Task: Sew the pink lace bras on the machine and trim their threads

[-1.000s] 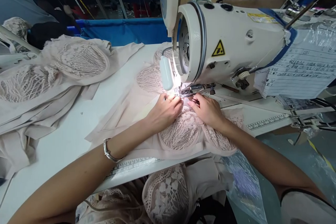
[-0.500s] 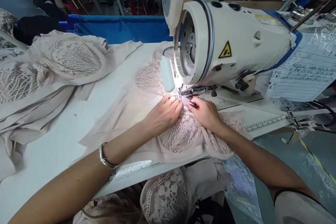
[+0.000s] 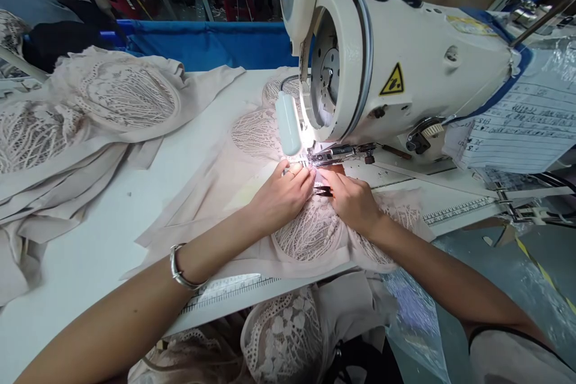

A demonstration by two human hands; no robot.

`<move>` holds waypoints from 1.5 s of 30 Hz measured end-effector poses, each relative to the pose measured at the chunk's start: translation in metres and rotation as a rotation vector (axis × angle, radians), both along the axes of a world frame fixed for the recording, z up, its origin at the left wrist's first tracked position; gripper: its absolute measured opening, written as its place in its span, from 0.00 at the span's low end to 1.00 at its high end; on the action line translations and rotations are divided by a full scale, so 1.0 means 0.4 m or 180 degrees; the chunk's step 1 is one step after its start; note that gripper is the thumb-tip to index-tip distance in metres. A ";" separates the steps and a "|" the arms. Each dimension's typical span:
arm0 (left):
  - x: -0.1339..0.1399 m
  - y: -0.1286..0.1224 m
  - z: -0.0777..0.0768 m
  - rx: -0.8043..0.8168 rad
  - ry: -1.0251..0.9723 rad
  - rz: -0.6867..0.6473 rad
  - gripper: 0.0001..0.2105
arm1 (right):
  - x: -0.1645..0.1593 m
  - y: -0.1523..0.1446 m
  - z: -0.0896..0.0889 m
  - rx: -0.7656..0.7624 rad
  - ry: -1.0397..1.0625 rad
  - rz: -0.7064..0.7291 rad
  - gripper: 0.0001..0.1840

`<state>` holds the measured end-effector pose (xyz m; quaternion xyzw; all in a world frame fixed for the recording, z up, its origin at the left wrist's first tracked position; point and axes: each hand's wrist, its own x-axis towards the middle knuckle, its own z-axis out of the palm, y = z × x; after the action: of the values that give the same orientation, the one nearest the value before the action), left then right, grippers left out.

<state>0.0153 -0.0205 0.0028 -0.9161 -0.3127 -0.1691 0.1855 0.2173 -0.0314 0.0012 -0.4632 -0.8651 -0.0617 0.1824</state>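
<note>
A pale pink lace bra [image 3: 308, 237] lies under the sewing machine [image 3: 414, 60], its cups spread towards me. Just left of the lit presser foot area [image 3: 310, 159], my left hand [image 3: 282, 195] pinches the bra's edge, fingers pressed together. My right hand [image 3: 355, 201] is closed around small dark thread snips [image 3: 323, 191], whose parted blades point left over the lace. Its thumb and forefinger reach the fabric beside the needle, close to my left fingertips. The exact bit of cloth between the fingertips is hidden.
More lace bras [image 3: 130, 90] are heaped on the left of the white table [image 3: 130, 216]. A small lamp [image 3: 288, 126] hangs by the needle. Handwritten paper [image 3: 526, 114] is at the right. Another lace cup [image 3: 288, 336] rests below the table's front edge, along which a ruler strip [image 3: 234, 291] runs.
My right hand has shifted slightly, and the snips now sit lower with their blades more visible. My left hand stays nearly where it was. The view has moved a little.
</note>
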 end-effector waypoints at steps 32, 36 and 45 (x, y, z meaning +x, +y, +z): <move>0.001 0.020 -0.018 -0.0548 -0.0357 0.0117 0.19 | -0.024 -0.007 0.038 -0.0575 -0.0743 -0.0130 0.26; -0.001 0.023 -0.025 -0.0823 -0.0515 0.0185 0.18 | -0.023 -0.004 0.033 -0.0690 -0.0722 -0.0200 0.27; -0.013 0.036 -0.023 -0.0559 -0.0398 -0.0024 0.19 | -0.031 -0.004 0.044 -0.0813 -0.0736 -0.0254 0.30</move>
<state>0.0100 -0.0060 -0.0065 -0.9177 -0.3338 -0.1985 0.0840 0.2047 -0.0330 0.0190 -0.5064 -0.8620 -0.0114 0.0187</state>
